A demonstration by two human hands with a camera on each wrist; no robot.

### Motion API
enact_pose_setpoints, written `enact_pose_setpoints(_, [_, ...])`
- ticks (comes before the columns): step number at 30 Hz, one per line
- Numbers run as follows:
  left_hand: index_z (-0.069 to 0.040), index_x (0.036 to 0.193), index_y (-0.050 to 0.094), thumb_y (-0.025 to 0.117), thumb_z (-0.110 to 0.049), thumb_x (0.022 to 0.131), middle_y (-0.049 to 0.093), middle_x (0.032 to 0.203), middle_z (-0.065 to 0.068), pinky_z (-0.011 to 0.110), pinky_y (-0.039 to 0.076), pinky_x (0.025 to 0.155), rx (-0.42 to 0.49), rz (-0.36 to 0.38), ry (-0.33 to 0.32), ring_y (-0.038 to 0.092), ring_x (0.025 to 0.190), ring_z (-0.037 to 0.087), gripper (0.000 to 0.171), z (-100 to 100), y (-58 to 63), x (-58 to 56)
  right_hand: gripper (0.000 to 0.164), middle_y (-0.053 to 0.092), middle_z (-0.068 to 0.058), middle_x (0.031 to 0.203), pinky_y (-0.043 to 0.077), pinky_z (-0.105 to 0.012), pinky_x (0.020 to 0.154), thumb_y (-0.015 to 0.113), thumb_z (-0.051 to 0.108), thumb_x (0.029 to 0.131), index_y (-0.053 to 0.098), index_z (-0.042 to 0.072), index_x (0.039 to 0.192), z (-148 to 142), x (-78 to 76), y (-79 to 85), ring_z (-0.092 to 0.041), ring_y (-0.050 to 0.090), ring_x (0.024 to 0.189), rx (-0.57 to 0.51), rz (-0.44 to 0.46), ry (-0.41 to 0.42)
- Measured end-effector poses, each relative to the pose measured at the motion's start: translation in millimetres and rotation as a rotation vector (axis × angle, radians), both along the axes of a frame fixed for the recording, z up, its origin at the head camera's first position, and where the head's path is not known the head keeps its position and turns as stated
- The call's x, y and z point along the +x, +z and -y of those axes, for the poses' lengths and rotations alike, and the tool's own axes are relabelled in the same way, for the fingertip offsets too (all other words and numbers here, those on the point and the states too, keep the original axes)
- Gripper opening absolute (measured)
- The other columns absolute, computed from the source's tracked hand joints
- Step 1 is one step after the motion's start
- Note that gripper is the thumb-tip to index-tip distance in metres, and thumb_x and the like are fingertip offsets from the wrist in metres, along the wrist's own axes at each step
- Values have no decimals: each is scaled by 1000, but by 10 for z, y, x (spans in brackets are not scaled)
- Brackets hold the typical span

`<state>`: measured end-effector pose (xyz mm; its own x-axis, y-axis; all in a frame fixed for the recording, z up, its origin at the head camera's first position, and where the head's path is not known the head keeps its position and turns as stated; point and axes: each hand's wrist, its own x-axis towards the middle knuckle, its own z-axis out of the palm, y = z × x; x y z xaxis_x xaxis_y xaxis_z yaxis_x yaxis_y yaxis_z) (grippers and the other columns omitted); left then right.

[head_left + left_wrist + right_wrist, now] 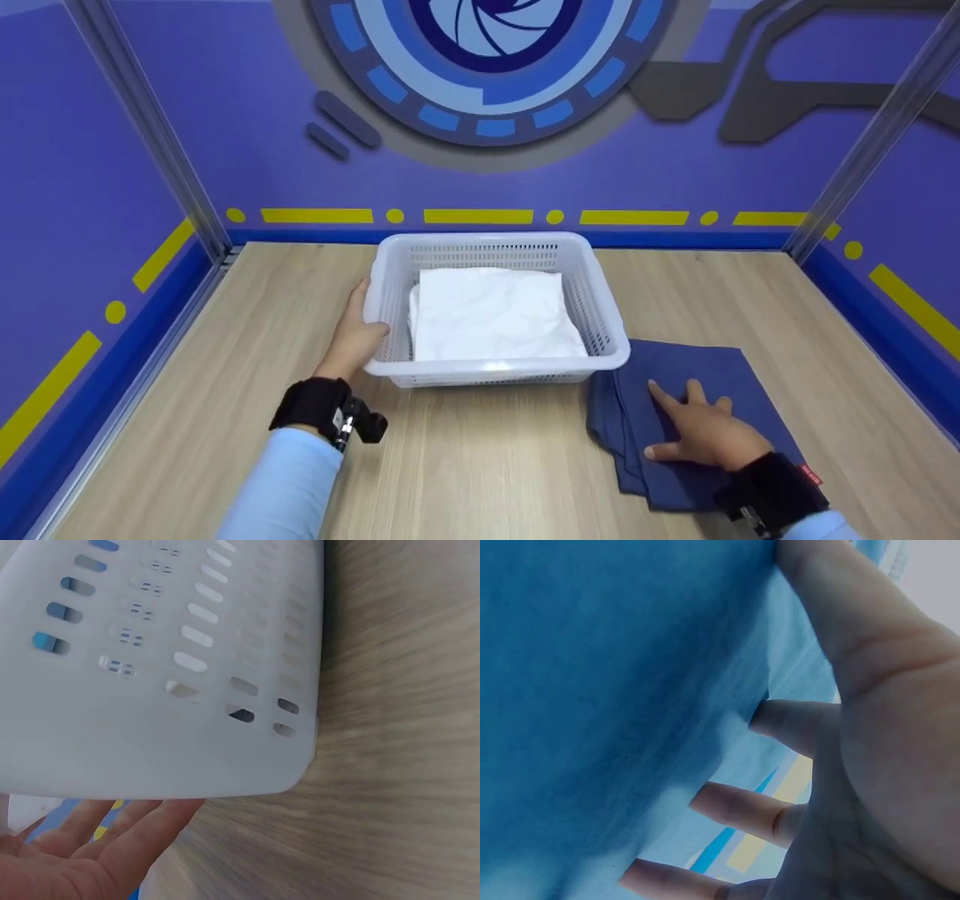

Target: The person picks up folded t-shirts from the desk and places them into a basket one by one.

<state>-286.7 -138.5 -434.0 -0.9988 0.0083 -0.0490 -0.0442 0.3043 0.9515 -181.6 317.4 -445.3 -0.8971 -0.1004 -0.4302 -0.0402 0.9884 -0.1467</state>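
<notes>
A white plastic basket (495,367) with slotted walls stands mid-table, holding a folded white cloth (491,319). At its left side my left hand (352,341) grips the rim, thumb over the top edge and the other fingers along the outside. The left wrist view has the slotted basket wall (112,727) close up, with the fingers of that hand beneath it. To the right of the basket lies a folded navy cloth (697,364), with layered edges on its left. My right hand (712,435) rests on this cloth, fingers spread and fingertips touching the fabric (607,690).
Pale wood-grain table (480,465) lies under everything. A blue printed panel (480,187) rises behind the basket, with side panels at left and right. A small red tag (810,474) shows at the navy cloth's right edge beside the wrist strap.
</notes>
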Motion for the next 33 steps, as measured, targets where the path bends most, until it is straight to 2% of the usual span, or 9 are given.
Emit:
enact_pose_setpoints(5, [-12,164,3,41,14,82,20,164,23,59,31,116,13,-9,3,30,145,45,94,4,-3,-2,104,31,-45,137,42,-82,78,78,60,79,37,4,156,99,138,-5,-70,38,104,-12,-9,17])
enact_pose_setpoints(11, [-8,163,4,41,14,80,22,162,28,58,35,112,23,-33,3,34,141,46,94,28,-14,1,104,30,-48,139,40,-83,81,78,59,79,37,2,155,237,291,-29,-78,36,108,-7,-3,28])
enact_pose_setpoints(17, [-9,163,2,42,14,81,20,163,27,58,34,113,32,-20,6,34,141,45,95,44,-26,4,102,36,-45,135,41,-82,81,80,56,79,39,-1,153,325,363,-41,-72,42,102,-3,-19,42])
enact_pose_setpoints(22, [-11,164,3,44,13,82,18,164,25,57,34,114,22,-9,5,33,143,44,94,30,-27,0,103,34,-48,137,40,-83,82,82,53,78,39,-3,152,402,429,-45,-74,41,104,-17,-6,40])
enact_pose_setpoints(27, [-11,164,4,43,13,82,17,165,24,56,33,115,14,-13,10,31,144,44,94,25,-25,-19,103,39,-44,132,42,-78,84,84,50,77,40,-6,151,503,502,-55,-64,47,96,-30,-44,72])
enact_pose_setpoints(33, [-11,164,4,44,13,82,18,164,26,57,34,114,24,-13,14,32,143,45,95,9,-21,-16,102,44,-37,127,47,-73,80,83,53,77,41,-4,151,640,566,-75,-53,50,88,5,-34,82])
